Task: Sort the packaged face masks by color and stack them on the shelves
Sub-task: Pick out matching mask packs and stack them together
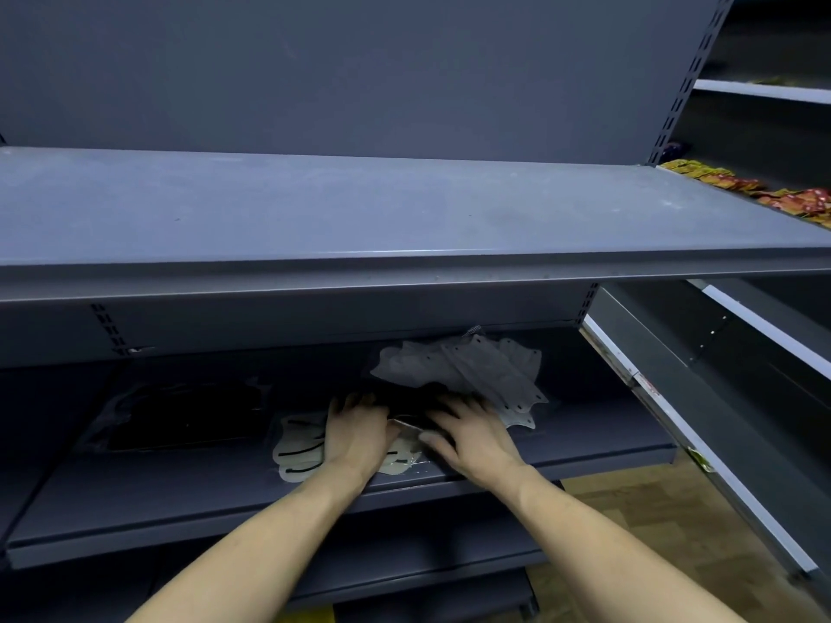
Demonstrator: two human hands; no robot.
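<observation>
Upper shelf [404, 209] overhanging hands [413, 431], snack packets [805, 201] right

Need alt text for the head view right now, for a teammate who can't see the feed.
Both hands reach into a grey lower shelf: the left hand rests on white packaged masks, and the right hand lies on a dark packaged mask. A heap of pale grey masks lies behind them, and a stack of black packaged masks sits to the left.
</observation>
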